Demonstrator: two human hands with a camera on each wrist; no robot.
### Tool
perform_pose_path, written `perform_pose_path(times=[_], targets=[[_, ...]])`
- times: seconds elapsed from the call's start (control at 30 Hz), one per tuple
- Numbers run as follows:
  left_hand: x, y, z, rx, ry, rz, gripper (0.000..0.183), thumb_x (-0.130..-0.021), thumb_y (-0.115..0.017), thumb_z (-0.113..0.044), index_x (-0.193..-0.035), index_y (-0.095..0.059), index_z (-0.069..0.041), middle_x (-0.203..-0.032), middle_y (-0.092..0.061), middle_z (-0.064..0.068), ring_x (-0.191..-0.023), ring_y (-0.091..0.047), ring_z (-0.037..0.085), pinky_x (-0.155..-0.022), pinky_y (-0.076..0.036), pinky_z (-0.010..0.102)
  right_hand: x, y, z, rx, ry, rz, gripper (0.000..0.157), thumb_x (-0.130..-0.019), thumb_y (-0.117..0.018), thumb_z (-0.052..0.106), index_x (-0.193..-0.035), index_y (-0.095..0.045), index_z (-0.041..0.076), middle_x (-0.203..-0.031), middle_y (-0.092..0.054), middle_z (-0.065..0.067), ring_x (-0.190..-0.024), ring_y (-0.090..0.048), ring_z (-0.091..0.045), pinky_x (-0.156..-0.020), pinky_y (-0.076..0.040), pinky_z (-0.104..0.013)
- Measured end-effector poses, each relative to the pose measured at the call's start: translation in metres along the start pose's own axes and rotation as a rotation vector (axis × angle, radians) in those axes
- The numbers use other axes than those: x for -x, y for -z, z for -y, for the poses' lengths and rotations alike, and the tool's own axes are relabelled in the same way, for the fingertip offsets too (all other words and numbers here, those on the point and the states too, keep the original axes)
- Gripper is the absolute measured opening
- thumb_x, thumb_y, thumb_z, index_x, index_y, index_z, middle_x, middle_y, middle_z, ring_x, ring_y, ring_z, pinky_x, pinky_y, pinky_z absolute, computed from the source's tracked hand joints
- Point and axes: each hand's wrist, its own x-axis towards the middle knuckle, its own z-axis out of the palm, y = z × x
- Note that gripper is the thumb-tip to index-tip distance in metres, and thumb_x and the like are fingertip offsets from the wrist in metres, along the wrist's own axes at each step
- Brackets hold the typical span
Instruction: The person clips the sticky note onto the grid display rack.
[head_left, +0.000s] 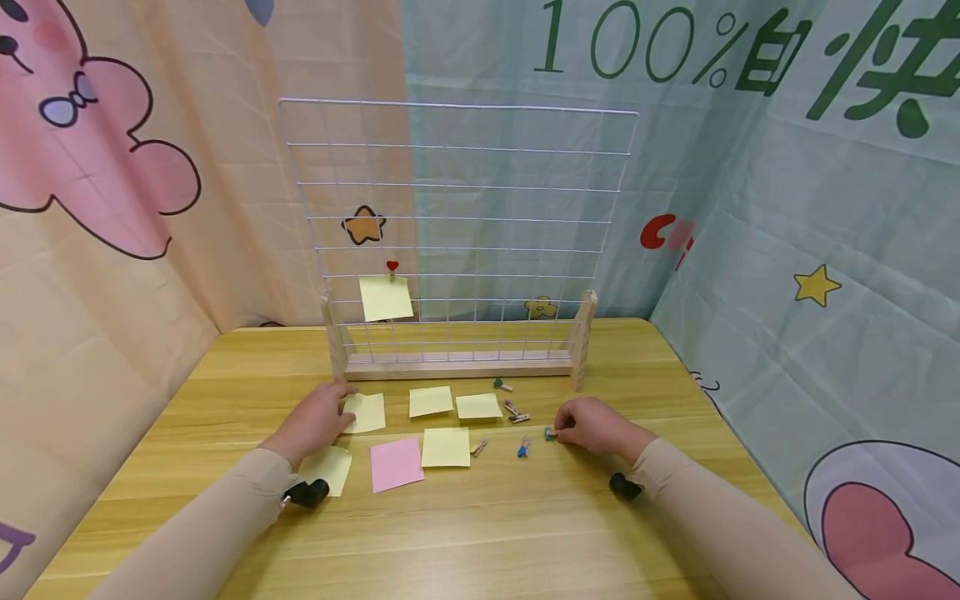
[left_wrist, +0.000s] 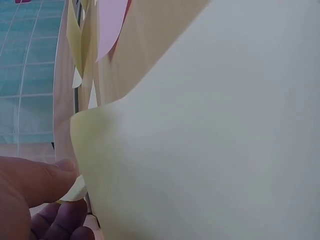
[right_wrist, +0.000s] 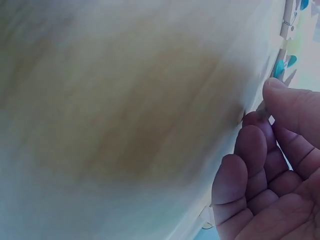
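At the left of the notes, my left hand (head_left: 315, 418) pinches the edge of a yellow sticky note (head_left: 367, 413) between thumb and fingers. The left wrist view shows this pinched paper (left_wrist: 75, 191), with another pale note (left_wrist: 200, 140) large in front. My right hand (head_left: 598, 428) pinches a small clothespin (head_left: 551, 434) with a blue-green decoration, low over the table. Its fingers hide most of the clothespin in the right wrist view. On the white wire grid (head_left: 480, 248), a red heart clothespin (head_left: 392, 267) holds a yellow note (head_left: 386, 298).
Between the hands lie several yellow notes (head_left: 446, 447), a pink note (head_left: 397, 464) and several small clothespins (head_left: 523, 447) on the wooden table (head_left: 480, 542). The grid stands in a wooden base (head_left: 457, 367) behind them. Printed curtains (head_left: 750, 208) hang around the table.
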Motion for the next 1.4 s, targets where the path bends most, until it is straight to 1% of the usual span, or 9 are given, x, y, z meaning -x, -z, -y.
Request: perform_pose_path(times=[0.23,0.4,0.5,0.67,0.73,0.83,1.03,1.23,1.4], targets=[[0.001,0.000,-0.002,-0.006,-0.027,-0.052,0.045,-0.098,-0.069,-0.006,-0.140,-0.059,0.005,-0.136,-0.059,0.034,-0.121,-0.062,0.047,-0.103,-0.051,0.063,0.000,0.000,-0.001,-0.024,-0.010,-0.021,0.011,-0.093,-0.080,0.012,-0.087,-0.071,0.014,-0.082,-0.066,0.005,-0.076,-0.055,-0.011,-0.069,-0.048,-0.028],[0.001,0.000,-0.003,0.015,-0.005,-0.047,0.046,-0.098,-0.069,-0.006,-0.142,-0.058,0.004,-0.139,-0.057,0.034,-0.124,-0.061,0.049,-0.104,-0.050,0.064,0.000,0.000,-0.003,-0.082,-0.021,-0.023,0.010,-0.092,-0.080,0.010,-0.091,-0.071,0.012,-0.085,-0.066,0.003,-0.078,-0.056,-0.012,-0.070,-0.049,-0.028],[0.001,0.000,-0.004,0.020,0.006,-0.038,0.046,-0.099,-0.067,-0.007,-0.143,-0.057,0.003,-0.142,-0.056,0.034,-0.127,-0.060,0.050,-0.106,-0.049,0.064,-0.001,0.000,-0.003,-0.117,-0.022,-0.019,0.011,-0.092,-0.080,0.008,-0.099,-0.072,0.010,-0.087,-0.064,0.002,-0.079,-0.056,-0.012,-0.070,-0.049,-0.027],[0.001,0.001,-0.004,0.036,0.017,-0.023,0.045,-0.101,-0.064,-0.008,-0.145,-0.057,0.001,-0.146,-0.056,0.034,-0.127,-0.062,0.049,-0.106,-0.050,0.063,-0.001,0.001,-0.003,-0.169,-0.024,-0.010,0.027,-0.094,-0.077,0.007,-0.120,-0.073,0.005,-0.084,-0.060,0.001,-0.075,-0.053,-0.013,-0.065,-0.044,-0.026],[0.001,0.001,-0.005,0.046,0.023,-0.017,0.045,-0.101,-0.064,-0.008,-0.145,-0.057,0.001,-0.144,-0.058,0.033,-0.124,-0.064,0.047,-0.103,-0.052,0.062,-0.001,0.001,-0.003,-0.170,-0.012,-0.009,0.031,-0.095,-0.075,0.008,-0.126,-0.073,0.006,-0.083,-0.058,0.001,-0.072,-0.052,-0.013,-0.062,-0.042,-0.026],[0.001,0.001,-0.005,0.050,0.028,-0.015,0.043,-0.101,-0.065,-0.008,-0.143,-0.058,0.000,-0.137,-0.063,0.030,-0.117,-0.068,0.041,-0.099,-0.055,0.058,-0.001,0.001,-0.003,-0.173,0.006,-0.014,0.032,-0.098,-0.072,0.009,-0.129,-0.072,0.007,-0.082,-0.057,0.001,-0.069,-0.050,-0.012,-0.060,-0.041,-0.025],[0.000,0.003,-0.007,0.062,0.020,-0.032,0.041,-0.102,-0.066,-0.009,-0.142,-0.060,-0.001,-0.118,-0.072,0.021,-0.100,-0.070,0.029,-0.085,-0.057,0.046,0.001,0.001,-0.002,-0.232,0.018,-0.034,0.022,-0.099,-0.070,0.009,-0.121,-0.074,0.008,-0.082,-0.057,-0.001,-0.068,-0.050,-0.014,-0.057,-0.042,-0.026],[0.000,0.005,-0.012,0.111,0.016,-0.030,0.042,-0.104,-0.064,-0.011,-0.144,-0.058,-0.002,-0.109,-0.074,0.015,-0.084,-0.065,0.019,-0.067,-0.052,0.032,0.000,0.001,0.000,-0.254,-0.009,-0.073,0.015,-0.099,-0.072,0.011,-0.114,-0.074,0.008,-0.084,-0.061,-0.002,-0.072,-0.053,-0.015,-0.060,-0.045,-0.026],[0.000,0.007,-0.016,0.144,0.014,-0.053,0.039,-0.106,-0.061,-0.012,-0.144,-0.059,-0.004,-0.100,-0.071,0.013,-0.076,-0.060,0.018,-0.061,-0.049,0.031,-0.002,0.002,0.006,-0.246,-0.049,-0.103,0.017,-0.100,-0.073,0.015,-0.116,-0.075,0.009,-0.089,-0.063,-0.001,-0.079,-0.055,-0.016,-0.066,-0.047,-0.028]])
